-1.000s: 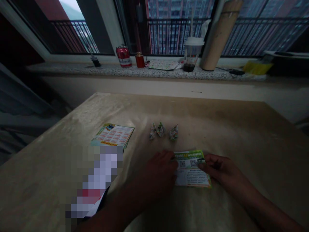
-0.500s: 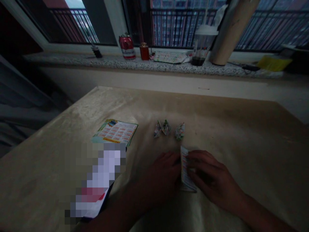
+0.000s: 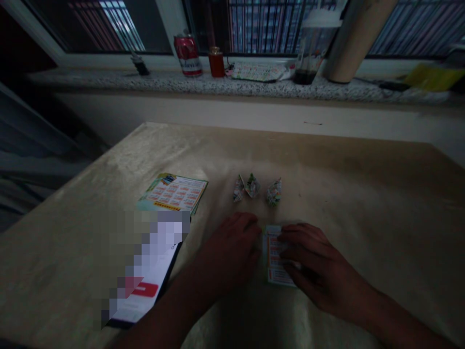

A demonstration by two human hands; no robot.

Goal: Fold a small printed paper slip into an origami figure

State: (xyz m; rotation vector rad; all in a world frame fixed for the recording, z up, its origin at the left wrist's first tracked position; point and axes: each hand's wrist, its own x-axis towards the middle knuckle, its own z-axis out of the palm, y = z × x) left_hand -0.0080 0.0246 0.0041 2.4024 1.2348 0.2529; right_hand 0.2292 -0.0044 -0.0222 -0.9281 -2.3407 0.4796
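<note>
A printed paper (image 3: 274, 259) with rows of orange and white boxes lies on the table in front of me, its right part hidden under my right hand. My right hand (image 3: 316, 264) has its bent fingers and thumb on the paper, closed on it near the right side. Just left of the paper, my left hand (image 3: 232, 247) rests palm down with its fingers stretched out, holding nothing. Beyond the hands stand small folded paper pieces: one at left (image 3: 239, 188), one in the middle (image 3: 252, 185) and one at right (image 3: 274, 192).
Similar printed sheets (image 3: 178, 194) lie in a stack at left. A phone (image 3: 145, 291), partly blurred out, is beside my left forearm. The windowsill (image 3: 163, 81) holds a red can (image 3: 188, 55), a red bottle (image 3: 217, 63), a lidded plastic cup (image 3: 310, 48) and a cardboard tube (image 3: 352, 43).
The paper stood partly raised between my hands and now lies flatter, its printed face showing. My left hand has drawn back to the left, off the paper. The view has tilted slightly down.
</note>
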